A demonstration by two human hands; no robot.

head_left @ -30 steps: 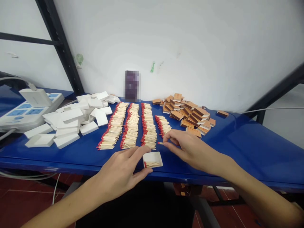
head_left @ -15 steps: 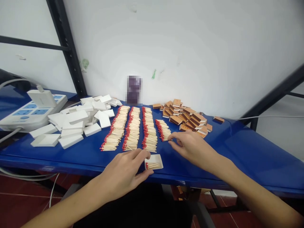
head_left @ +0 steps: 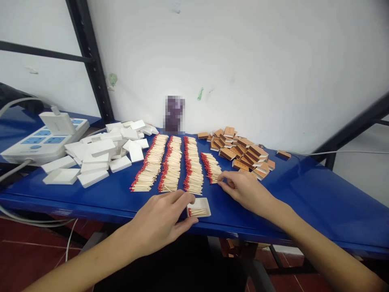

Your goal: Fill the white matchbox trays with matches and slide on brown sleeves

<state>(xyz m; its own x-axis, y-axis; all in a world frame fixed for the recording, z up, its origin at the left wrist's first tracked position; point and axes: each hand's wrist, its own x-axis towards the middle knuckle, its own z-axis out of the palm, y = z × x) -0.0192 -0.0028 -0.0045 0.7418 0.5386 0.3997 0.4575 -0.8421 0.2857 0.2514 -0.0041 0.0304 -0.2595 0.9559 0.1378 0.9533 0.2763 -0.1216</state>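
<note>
A plain white wall [head_left: 258, 73] stands at twelve o'clock, beyond my glossy blue table [head_left: 304, 194], whose middle I take as the clock's centre. Between nine and ten lies a loose pile of white, shallow, rectangular cardboard trays [head_left: 97, 156]. Around the centre, reaching toward eleven, are four side-by-side rows of pale wooden, red-tipped matches [head_left: 170, 166]; the rightmost row is the shortest. Past the pile, also between nine and ten, sits a white plastic power strip with blue socket panels [head_left: 39, 144]. At two o'clock there's a heap of orange-brown, rectangular cardboard sleeves [head_left: 243, 151].

My left hand [head_left: 165, 215], at seven, grips the left end of a single open white cardboard tray [head_left: 205, 204], thumb on the near side, forefinger on the far side. My right hand [head_left: 244, 190], at three, has thumb and forefinger held narrow at the near end of the shortest row; I can't tell whether they pinch a match.

That tray rests at six, near the table's front edge. Inside, a few loose matches [head_left: 198, 212] lie along its near side, red heads leftward.
</note>
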